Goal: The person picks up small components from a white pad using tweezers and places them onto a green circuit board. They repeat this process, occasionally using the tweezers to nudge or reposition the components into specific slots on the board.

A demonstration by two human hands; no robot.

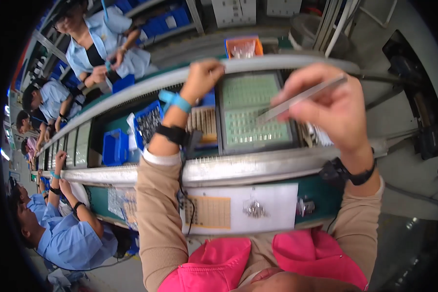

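Observation:
My right hand (333, 102) grips a pair of metal tweezers (309, 98), slightly blurred, their tips slanting down to the left over a green circuit board panel (250, 92). The panel lies in a dark frame (222, 129) and carries rows of small light pads or parts. Whether the tips touch it, I cannot tell. My left hand (203, 79) is curled with its fingers pinched at the frame's upper left corner; what they hold, if anything, is hidden. A blue band circles my left wrist, and dark straps with small devices sit on both forearms.
Metal rails (228, 168) border the line. Left of the frame are a brown strip tray (203, 124), a bin of dark parts (149, 124) and a blue bin (115, 148). Nearer lie white paper (282, 214) and small metal parts (255, 209). An orange bin (258, 47) stands beyond; co-workers sit left.

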